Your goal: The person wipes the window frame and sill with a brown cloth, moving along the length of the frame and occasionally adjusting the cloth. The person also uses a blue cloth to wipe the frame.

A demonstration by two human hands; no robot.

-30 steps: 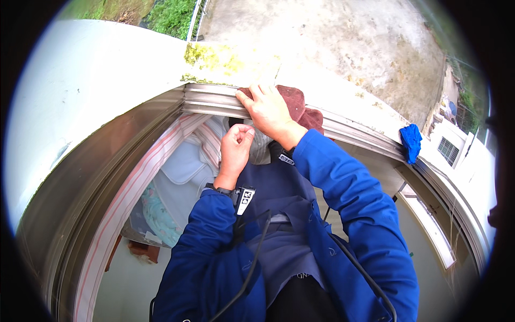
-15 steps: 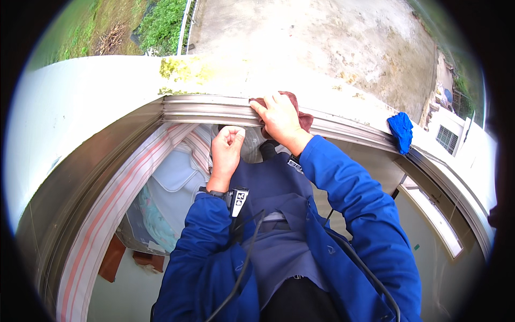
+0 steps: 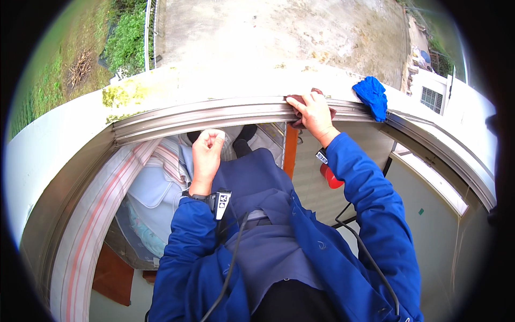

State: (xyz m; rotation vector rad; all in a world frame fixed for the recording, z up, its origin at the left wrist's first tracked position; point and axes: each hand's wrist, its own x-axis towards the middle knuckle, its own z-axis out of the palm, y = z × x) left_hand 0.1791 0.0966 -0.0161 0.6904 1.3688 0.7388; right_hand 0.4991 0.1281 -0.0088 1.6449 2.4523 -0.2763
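Note:
My right hand (image 3: 317, 117) presses a dark brown cloth (image 3: 298, 123) onto the grooved metal window track (image 3: 214, 112). Its fingers are bent over the cloth, and parts of the cloth poke out around them. Close to the track's inner edge, left of the right hand, my left hand (image 3: 206, 161) is raised with its fingers curled in and the thumb against them. Nothing shows in it. A crumpled blue cloth (image 3: 371, 97) lies over the outer side of the track, to the right of my right hand.
A pink-striped curtain (image 3: 88, 225) hangs at the left, beside pale blue bedding (image 3: 155, 185). Outside, a white ledge with yellow-green stains (image 3: 126, 94) borders the track, above a concrete yard (image 3: 279, 32). A red round object (image 3: 331, 177) is below my right forearm.
My right hand has slid the brown cloth rightward along the track, nearer the blue cloth. The view has shifted, and the left hand stays curled by the inner edge.

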